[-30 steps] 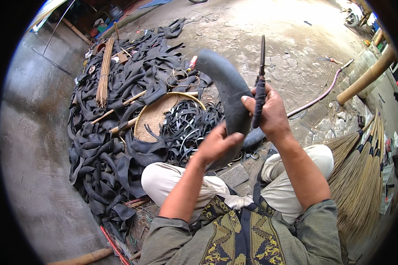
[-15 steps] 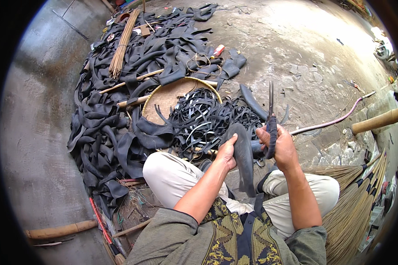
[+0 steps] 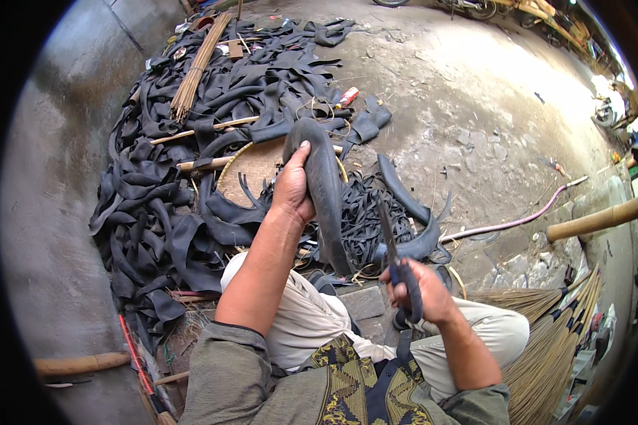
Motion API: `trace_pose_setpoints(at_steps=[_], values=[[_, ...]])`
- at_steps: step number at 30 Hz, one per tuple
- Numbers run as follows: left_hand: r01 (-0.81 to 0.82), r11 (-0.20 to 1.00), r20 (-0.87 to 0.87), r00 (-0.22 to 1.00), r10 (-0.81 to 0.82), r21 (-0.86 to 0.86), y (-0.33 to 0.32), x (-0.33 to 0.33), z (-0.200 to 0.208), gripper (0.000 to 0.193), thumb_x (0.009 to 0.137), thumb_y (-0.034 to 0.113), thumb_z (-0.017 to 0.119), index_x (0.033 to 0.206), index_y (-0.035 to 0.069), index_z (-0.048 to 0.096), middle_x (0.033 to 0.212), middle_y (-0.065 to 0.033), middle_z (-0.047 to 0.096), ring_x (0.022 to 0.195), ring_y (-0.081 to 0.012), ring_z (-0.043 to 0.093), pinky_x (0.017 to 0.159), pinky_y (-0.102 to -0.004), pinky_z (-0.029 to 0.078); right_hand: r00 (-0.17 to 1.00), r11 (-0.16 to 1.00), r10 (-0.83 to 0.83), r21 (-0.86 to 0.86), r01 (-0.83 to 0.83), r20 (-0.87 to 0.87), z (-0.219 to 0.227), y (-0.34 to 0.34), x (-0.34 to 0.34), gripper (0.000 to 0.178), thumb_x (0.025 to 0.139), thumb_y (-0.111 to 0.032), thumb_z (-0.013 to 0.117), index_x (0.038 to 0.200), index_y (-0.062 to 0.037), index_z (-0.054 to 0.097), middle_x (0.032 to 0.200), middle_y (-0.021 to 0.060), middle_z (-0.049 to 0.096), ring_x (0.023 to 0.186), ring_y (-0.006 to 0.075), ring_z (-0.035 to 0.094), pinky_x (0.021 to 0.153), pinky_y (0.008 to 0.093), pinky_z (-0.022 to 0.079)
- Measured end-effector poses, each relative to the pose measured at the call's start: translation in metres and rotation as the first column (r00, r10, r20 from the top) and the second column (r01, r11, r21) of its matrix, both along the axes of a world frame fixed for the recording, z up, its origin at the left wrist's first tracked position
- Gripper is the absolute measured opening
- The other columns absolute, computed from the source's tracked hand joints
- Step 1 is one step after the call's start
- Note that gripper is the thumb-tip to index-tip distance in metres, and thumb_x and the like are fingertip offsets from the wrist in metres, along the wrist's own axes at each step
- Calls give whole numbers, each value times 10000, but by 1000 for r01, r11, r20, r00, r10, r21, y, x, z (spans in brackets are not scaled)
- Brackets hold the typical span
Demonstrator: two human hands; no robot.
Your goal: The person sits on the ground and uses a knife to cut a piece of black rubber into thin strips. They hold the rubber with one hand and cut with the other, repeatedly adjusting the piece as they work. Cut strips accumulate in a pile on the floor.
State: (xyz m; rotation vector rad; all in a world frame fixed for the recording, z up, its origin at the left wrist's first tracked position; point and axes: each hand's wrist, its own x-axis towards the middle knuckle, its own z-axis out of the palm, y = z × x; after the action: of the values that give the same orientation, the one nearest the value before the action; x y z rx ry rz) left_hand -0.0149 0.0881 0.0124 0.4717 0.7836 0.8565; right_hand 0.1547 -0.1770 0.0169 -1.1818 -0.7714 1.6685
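Out in front of me my left hand (image 3: 292, 185) grips a long curved piece of black rubber inner tube (image 3: 326, 195), thumb on its face. The piece hangs upright, its lower end near my knees. My right hand (image 3: 428, 292) is closed around the dark wrapped handles of a pair of scissors (image 3: 390, 241), blades pointing up and away, apart from the rubber. Behind the held piece lies a tangle of thin black rubber strips (image 3: 375, 216), partly hidden. It spills from a round woven tray (image 3: 232, 161). A curved tube length (image 3: 402, 190) rests beside the strips.
A large heap of black rubber pieces (image 3: 156, 219) lies along the left wall, with a bundle of thin sticks (image 3: 200, 67) on top. Stick brooms (image 3: 545, 347) lie at my right, below a bamboo pole (image 3: 595, 216). A pinkish hose (image 3: 521, 225) crosses the ground.
My left hand has carried the rubber piece forward and to the left, up over the tray. My right hand has lowered the scissors toward my lap, and the two hands are farther apart.
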Motion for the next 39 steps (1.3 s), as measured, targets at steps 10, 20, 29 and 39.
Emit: trace_pose_setpoints(at_steps=[10, 20, 29, 39], values=[[-128, 983, 220, 963, 156, -135, 27, -30, -30, 388, 1052, 381, 544, 1113, 19, 669, 929, -123, 716, 749, -243, 692, 682, -400, 590, 965, 974, 211, -44, -221, -154, 2, -41, -51, 730, 804, -468, 826, 1268, 24, 551, 969, 27, 644, 864, 103, 599, 795, 246, 484], [-147, 981, 238, 956, 174, -127, 16, -36, -19, 359, 1040, 338, 580, 1110, -5, 658, 912, -134, 713, 728, -260, 698, 648, -424, 600, 955, 955, 297, -12, -297, 7, 6, -39, -70, 773, 826, -620, 777, 1234, 5, 577, 956, 6, 650, 864, 106, 609, 791, 260, 502], [-141, 985, 195, 968, 159, -102, 2, -34, -18, 349, 1043, 338, 580, 1104, 3, 658, 883, -119, 714, 691, -219, 694, 615, -360, 595, 966, 963, 257, -80, -256, 2, 21, -34, -80, 1016, 679, -801, 765, 1267, 0, 549, 951, 2, 634, 795, 62, 579, 664, 207, 471], [-195, 976, 89, 978, 187, 94, -18, -18, -9, 318, 1067, 268, 543, 1246, 5, 550, 990, -102, 686, 771, -190, 698, 637, -346, 603, 992, 989, 124, 85, -122, -19, 7, -25, -95, 884, 762, -724, 775, 1224, -3, 557, 924, 4, 617, 743, 54, 555, 670, 221, 452]])
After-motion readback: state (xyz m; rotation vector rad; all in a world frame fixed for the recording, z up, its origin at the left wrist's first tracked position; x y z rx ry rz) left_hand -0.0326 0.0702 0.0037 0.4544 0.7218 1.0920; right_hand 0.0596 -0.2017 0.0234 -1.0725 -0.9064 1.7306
